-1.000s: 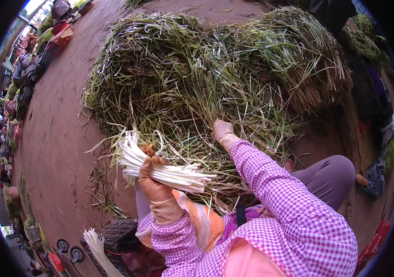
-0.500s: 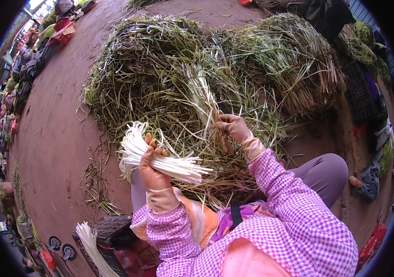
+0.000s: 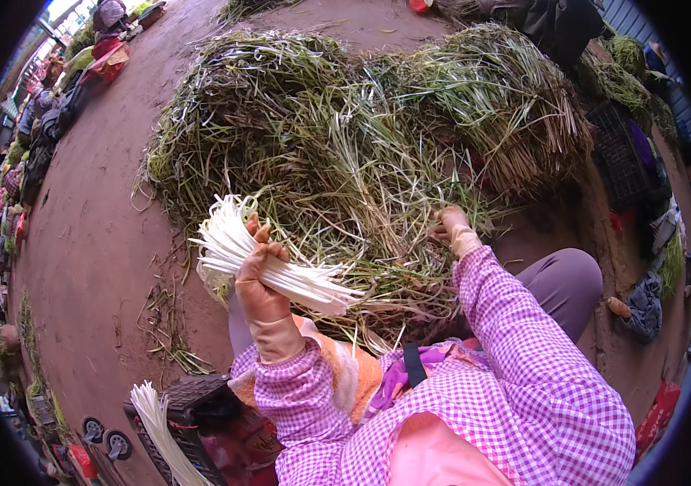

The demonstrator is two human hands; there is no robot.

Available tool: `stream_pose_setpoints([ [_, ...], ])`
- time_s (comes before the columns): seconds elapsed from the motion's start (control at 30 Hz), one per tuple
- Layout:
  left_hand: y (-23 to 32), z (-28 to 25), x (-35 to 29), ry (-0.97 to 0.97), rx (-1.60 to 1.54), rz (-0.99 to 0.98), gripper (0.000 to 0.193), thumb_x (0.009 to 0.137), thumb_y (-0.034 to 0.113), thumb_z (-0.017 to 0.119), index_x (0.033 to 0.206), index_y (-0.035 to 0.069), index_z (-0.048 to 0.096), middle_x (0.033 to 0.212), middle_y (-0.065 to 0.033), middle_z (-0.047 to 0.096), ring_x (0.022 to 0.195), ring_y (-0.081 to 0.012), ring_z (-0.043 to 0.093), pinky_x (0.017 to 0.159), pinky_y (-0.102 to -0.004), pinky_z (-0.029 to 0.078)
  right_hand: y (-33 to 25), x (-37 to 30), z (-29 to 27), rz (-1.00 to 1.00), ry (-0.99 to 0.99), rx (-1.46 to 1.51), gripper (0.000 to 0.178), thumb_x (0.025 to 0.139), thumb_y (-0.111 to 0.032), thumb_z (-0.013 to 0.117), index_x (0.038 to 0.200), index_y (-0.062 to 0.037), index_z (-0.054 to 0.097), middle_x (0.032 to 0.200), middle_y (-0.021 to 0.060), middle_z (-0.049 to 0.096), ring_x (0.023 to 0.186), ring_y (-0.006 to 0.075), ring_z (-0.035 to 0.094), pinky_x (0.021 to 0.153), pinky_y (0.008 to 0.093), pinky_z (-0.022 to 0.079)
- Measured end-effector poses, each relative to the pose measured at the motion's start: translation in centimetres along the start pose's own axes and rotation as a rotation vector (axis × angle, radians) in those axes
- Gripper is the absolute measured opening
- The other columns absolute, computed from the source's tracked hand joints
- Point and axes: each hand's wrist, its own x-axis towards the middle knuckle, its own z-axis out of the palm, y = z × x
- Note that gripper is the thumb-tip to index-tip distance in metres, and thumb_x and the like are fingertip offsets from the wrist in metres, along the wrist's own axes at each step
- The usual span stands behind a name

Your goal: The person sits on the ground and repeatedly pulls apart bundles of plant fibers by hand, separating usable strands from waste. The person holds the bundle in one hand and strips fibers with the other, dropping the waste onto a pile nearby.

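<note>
My left hand (image 3: 263,279), in a tan glove, is closed round a thick bunch of long white stalks (image 3: 305,283), held above my lap with the ends fanned out at the upper left. Farther right, my right hand (image 3: 452,227), gloved the same way, is low over the near right part of a heap of green and withered leafy stalks (image 3: 280,146). Its fingers are curled together among loose leaves; whatever they hold, if anything, is hidden. A denser bundled pile of green stalks (image 3: 524,113) with brown lower ends lies beyond it.
A dark plastic crate (image 3: 191,397) is at my lower left, with more white stalks (image 3: 163,437) beside it. Another black crate (image 3: 621,154) stands at the right. Small wheels (image 3: 118,444) show at the lower left. Leaf scraps (image 3: 169,324) litter the brown floor (image 3: 94,267).
My right hand has moved right and slightly down, away from the pale, brown-ended stalks it was gripping, which now lie on the heap. My left hand with the white bunch has shifted slightly left.
</note>
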Motion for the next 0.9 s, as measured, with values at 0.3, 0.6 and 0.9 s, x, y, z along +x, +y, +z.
stream_pose_setpoints([
  [0.3,-1.5,0.3,0.6,0.088,-0.005,-0.100,0.050,0.084,-0.003,0.059,0.133,0.000,0.049,0.098,-0.0077,0.067,0.071,-0.0119,0.063,0.065,-0.0262,0.057,-1.2,-1.5,11.6,-0.876,0.001,-0.606,0.029,0.093,-0.029,0.064,0.118,-0.0147,0.066,0.103,0.0072,0.072,0.078,0.0152,0.068,0.066,0.0280,0.058],
  [0.6,-0.4,0.5,0.7,0.183,-0.018,-0.103,0.048,0.084,-0.001,0.060,0.131,-0.002,0.050,0.096,-0.0080,0.067,0.071,-0.0129,0.062,0.065,-0.0283,0.055,-1.0,-7.3,12.5,-1.250,-0.233,-0.626,0.037,0.096,-0.026,0.060,0.127,-0.0069,0.060,0.105,0.0127,0.071,0.073,0.0197,0.069,0.061,0.0305,0.059],
  [0.9,0.3,0.1,0.3,0.249,0.023,-0.090,0.040,0.087,-0.002,0.055,0.127,-0.003,0.051,0.099,-0.0126,0.063,0.074,-0.0164,0.060,0.067,-0.0294,0.053,-1.5,-8.7,7.3,-1.081,-0.374,-0.157,0.019,0.091,-0.017,0.067,0.107,-0.0061,0.070,0.087,0.0106,0.073,0.063,0.0128,0.067,0.051,0.0234,0.057],
])
